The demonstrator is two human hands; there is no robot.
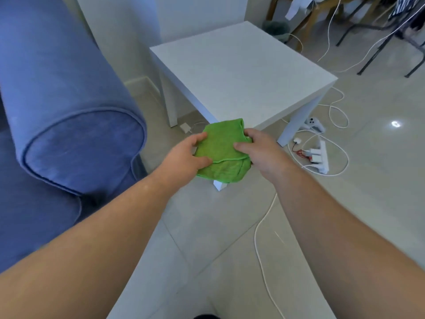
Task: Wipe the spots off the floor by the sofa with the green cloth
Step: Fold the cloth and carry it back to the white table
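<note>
A: Green cloth (220, 149) folded, held in the air between both hands, in front of the white tabletop's (241, 72) near corner and above the floor (207, 226).

B: Left hand (184, 155) on its left edge, right hand (262, 149) on its right; fingers (241, 146) of both clamped on the fabric, thumbs on top?

A: Yes. Not yet down on the tiles, so wiping judged not begun. Still to come: crouching by the blue sofa (69, 111), pressing down, rubbing.

B: Any spots visible?

A: None to be made out on the pale tiles; too faint or too small to tell. Strip along the sofa's base dark and shadowed.

B: Anything cut off?

A: Undersides of both hands hidden behind the cloth. White cables (259, 238) and a power strip (319, 157) lying to the right, worth avoiding.
</note>
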